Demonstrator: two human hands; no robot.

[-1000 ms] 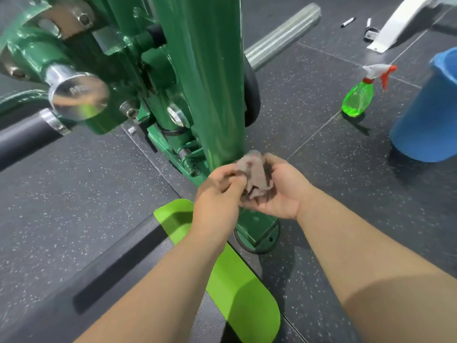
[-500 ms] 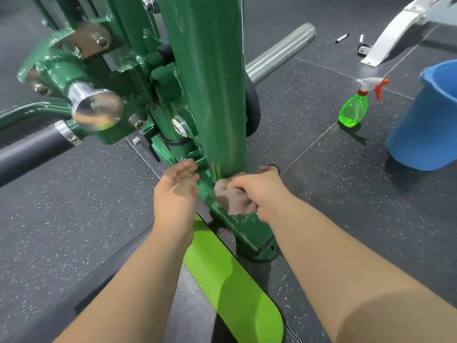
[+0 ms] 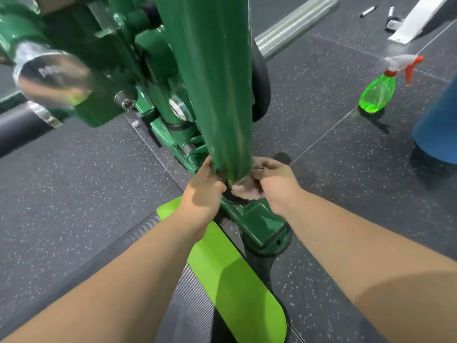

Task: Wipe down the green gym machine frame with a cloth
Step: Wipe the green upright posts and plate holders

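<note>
A thick green upright post [image 3: 217,95] of the gym machine frame rises in the middle, joined to a green base foot [image 3: 262,226] on the floor. My right hand [image 3: 277,186] grips a brownish cloth [image 3: 247,191] and presses it against the foot of the post. My left hand [image 3: 205,191] is on the post's left side at the same height, fingers curled against it; the fingertips are hidden behind the post.
A green spray bottle [image 3: 378,92] stands on the dark speckled floor at right, beside a blue bucket [image 3: 437,129]. A knurled steel bar [image 3: 294,23] sticks out behind the post. A bright green and grey mat [image 3: 235,280] lies below my arms. A chrome knob [image 3: 54,78] juts out at left.
The left hand let go of the cloth, opened, then moved onto the post's left side. The right hand carried the cloth down to the post's base.
</note>
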